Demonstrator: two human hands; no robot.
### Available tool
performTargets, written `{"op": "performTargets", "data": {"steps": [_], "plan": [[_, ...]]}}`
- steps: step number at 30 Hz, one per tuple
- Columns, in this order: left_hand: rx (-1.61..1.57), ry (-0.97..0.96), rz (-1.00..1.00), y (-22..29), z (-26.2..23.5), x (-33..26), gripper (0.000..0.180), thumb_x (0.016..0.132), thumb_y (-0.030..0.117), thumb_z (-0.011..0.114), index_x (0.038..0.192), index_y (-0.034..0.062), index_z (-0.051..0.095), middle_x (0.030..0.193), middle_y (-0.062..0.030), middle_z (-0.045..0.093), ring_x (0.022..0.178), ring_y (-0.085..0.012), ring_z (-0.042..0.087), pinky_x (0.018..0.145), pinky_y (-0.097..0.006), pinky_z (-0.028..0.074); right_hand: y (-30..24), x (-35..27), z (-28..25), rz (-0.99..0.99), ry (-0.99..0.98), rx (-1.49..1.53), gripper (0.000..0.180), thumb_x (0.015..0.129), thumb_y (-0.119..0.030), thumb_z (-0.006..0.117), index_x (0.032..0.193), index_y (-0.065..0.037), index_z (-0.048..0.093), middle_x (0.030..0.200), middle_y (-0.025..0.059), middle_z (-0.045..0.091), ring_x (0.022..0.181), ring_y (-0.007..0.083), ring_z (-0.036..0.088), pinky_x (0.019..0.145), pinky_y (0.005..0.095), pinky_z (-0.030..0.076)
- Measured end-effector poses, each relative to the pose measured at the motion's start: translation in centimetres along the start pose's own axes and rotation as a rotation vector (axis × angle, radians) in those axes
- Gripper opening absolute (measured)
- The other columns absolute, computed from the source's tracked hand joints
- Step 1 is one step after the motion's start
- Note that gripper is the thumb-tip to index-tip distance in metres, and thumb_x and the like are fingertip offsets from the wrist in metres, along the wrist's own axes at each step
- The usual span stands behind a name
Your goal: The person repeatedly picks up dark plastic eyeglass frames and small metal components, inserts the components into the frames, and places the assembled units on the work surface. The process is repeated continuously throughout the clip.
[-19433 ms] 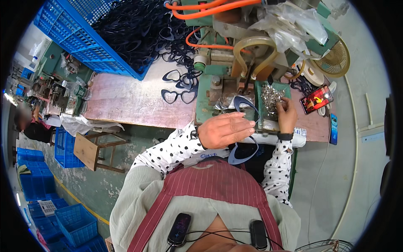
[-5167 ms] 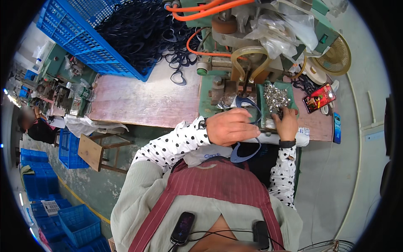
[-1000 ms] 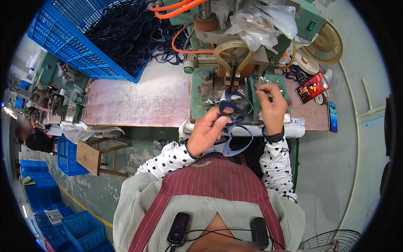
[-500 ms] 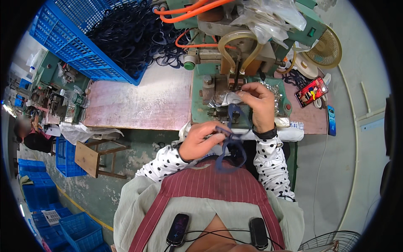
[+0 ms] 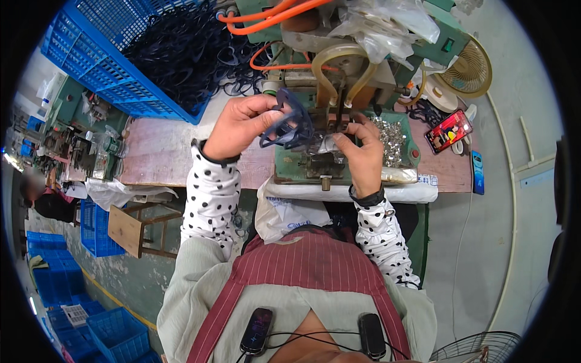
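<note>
I see my left hand [image 5: 242,126] clamped on a dark blue plastic eyeglass frame [image 5: 284,124], held up left of the green press [image 5: 339,163], w/ right hand [image 5: 362,154] pinching prob. a small metal part, shiny hinge bits [image 5: 390,138] right, red packet [image 5: 448,130] far right.

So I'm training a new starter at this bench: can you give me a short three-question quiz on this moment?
1. True or false: the left hand holds a dark blue glasses frame.
2. The right hand rests at: A) the blue crate; B) the green machine; C) the red phone.
3. What fills the blue crate?

Key: 1 true. 2 B. 3 A heap of dark frames.
</note>
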State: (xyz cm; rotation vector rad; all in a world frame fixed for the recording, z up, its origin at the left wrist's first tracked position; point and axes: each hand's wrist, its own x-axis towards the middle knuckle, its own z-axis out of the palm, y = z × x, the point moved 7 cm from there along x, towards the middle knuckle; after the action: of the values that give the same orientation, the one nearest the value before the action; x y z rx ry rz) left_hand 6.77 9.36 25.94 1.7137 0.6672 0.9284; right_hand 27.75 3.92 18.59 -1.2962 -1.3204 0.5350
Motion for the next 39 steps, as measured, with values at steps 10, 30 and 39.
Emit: {"op": "performTargets", "data": {"steps": [10,30,39], "plan": [[-0.241,-0.278,-0.115,-0.2,4.4,-3.8,0.018,0.097,0.015,0.055,0.105,-0.0015,0.056,0.092,-0.0068,0.064,0.078,-0.0172,0.068,0.064,-0.026,0.056,1.0,-0.2,0.6,-0.026,-0.007,0.05,0.021,0.077,-0.01,0.071,0.095,0.001,0.068,0.114,0.0144,0.06,0.118,0.0283,0.049,0.1,0.0359,0.035],[-0.886,-0.162,-0.757,-7.2,13.4,-4.5,0.024,0.101,0.02,0.048,0.118,0.003,0.044,0.106,-0.0211,0.064,0.084,-0.0283,0.071,0.064,-0.034,0.061,6.8,0.2,-11.0,-0.225,0.356,-0.631,0.018,0.083,-0.011,0.067,0.099,-0.003,0.066,0.102,0.0118,0.066,0.084,0.0263,0.061,0.076,0.0339,0.048],[-0.902,-0.115,-0.774,-7.3,13.8,-4.6,0.021,0.101,0.018,0.046,0.117,0.0043,0.042,0.108,-0.0238,0.063,0.08,-0.0285,0.071,0.062,-0.034,0.061,10.7,-0.1,-11.9,-0.051,0.344,-0.639,0.019,0.08,-0.01,0.067,0.098,-0.003,0.065,0.098,0.015,0.065,0.095,0.035,0.059,0.084,0.0404,0.045]]}}
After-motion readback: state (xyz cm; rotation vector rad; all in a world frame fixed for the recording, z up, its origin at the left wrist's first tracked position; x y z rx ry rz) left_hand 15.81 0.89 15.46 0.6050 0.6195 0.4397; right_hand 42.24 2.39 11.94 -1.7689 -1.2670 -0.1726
